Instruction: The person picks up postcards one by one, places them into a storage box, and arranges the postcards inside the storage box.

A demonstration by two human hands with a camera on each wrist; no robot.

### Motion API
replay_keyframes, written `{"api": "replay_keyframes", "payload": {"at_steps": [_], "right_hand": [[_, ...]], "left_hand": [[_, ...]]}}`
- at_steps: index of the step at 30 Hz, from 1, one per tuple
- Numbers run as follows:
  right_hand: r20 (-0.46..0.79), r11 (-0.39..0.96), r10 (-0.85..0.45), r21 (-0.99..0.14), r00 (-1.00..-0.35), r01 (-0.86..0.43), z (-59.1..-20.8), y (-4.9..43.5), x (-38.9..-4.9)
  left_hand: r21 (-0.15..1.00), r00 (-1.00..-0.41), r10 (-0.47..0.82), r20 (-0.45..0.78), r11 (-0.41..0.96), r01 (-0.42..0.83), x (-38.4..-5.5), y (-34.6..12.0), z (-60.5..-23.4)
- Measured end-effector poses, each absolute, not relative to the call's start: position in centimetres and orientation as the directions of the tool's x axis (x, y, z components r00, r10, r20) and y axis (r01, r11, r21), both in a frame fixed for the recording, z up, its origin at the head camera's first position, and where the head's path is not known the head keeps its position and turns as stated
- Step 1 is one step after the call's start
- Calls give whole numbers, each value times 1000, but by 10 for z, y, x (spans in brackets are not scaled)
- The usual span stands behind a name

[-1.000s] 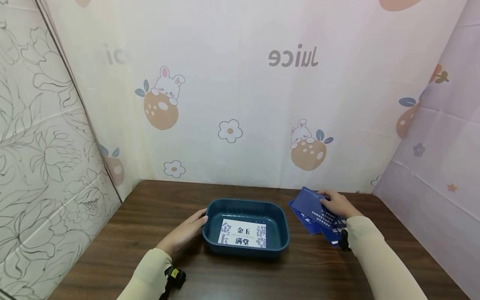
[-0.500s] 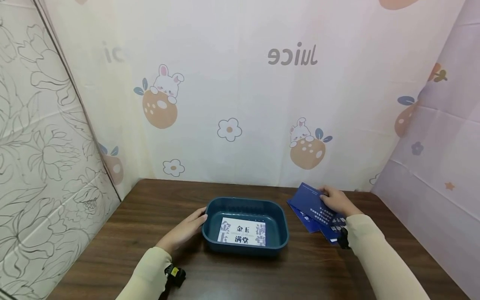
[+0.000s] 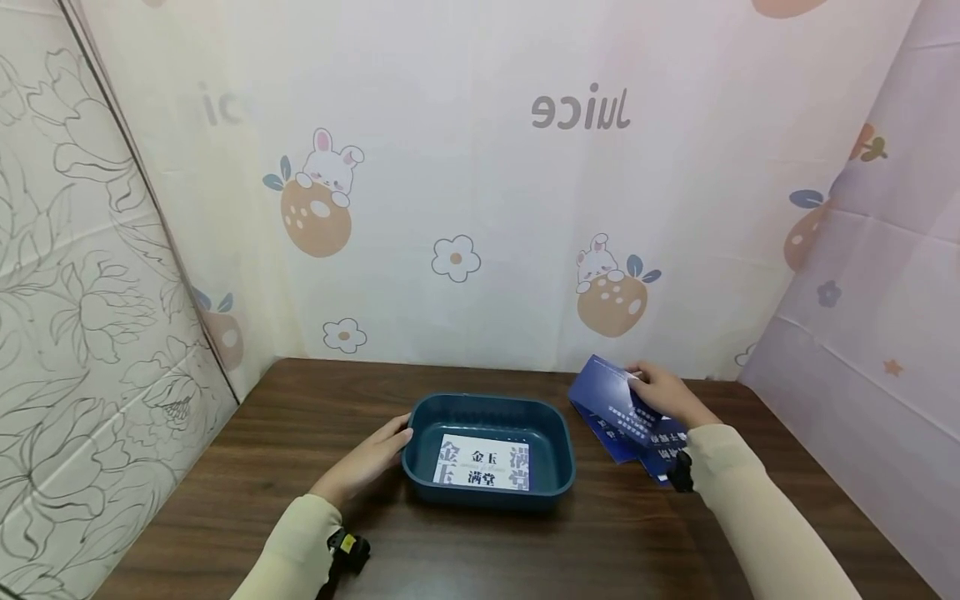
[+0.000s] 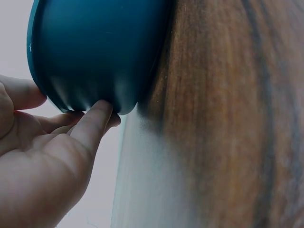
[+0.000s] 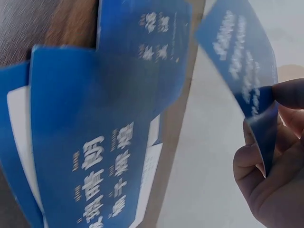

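Note:
My right hand (image 3: 663, 396) pinches one blue card (image 3: 607, 396) with white lettering by its edge. In the right wrist view that held card (image 5: 237, 52) bends and stands apart from other blue cards (image 5: 71, 123), which lie overlapping below. At the table's left-centre, my left hand (image 3: 367, 462) touches the end of a dark teal plastic bin (image 3: 487, 500). Seen from the left wrist, a fingertip of that hand (image 4: 52, 161) presses the outer wall of the bin (image 4: 104, 47), with another digit right at the rim. A white card with purple and black characters (image 3: 483, 467) lies flat inside the bin.
The bin and cards are on a dark wooden table (image 3: 465, 558). A printed curtain (image 3: 450, 183) hangs behind the table's back edge, and more fabric panels border the left and right sides. A black wrist camera (image 3: 348, 550) sits at the left sleeve.
My right hand has raised the top blue card and tilted it up, slightly leftward, away from the others. The left hand and the bin stay in place; the head view shifts slightly.

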State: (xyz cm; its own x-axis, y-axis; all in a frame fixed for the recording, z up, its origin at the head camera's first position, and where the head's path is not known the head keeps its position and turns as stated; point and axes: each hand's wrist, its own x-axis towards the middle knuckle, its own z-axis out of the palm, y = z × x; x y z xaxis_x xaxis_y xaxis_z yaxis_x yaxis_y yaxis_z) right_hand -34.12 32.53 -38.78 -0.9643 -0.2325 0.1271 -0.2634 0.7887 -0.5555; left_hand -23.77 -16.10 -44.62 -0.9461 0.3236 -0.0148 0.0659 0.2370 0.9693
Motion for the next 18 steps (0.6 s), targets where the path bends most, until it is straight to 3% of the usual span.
{"api": "replay_keyframes", "payload": {"at_steps": [18], "right_hand": [[270, 756, -261, -540, -927, -370, -374, 292, -336]], "left_hand": [[971, -938, 347, -8, 225, 75, -239, -162, -447]]}}
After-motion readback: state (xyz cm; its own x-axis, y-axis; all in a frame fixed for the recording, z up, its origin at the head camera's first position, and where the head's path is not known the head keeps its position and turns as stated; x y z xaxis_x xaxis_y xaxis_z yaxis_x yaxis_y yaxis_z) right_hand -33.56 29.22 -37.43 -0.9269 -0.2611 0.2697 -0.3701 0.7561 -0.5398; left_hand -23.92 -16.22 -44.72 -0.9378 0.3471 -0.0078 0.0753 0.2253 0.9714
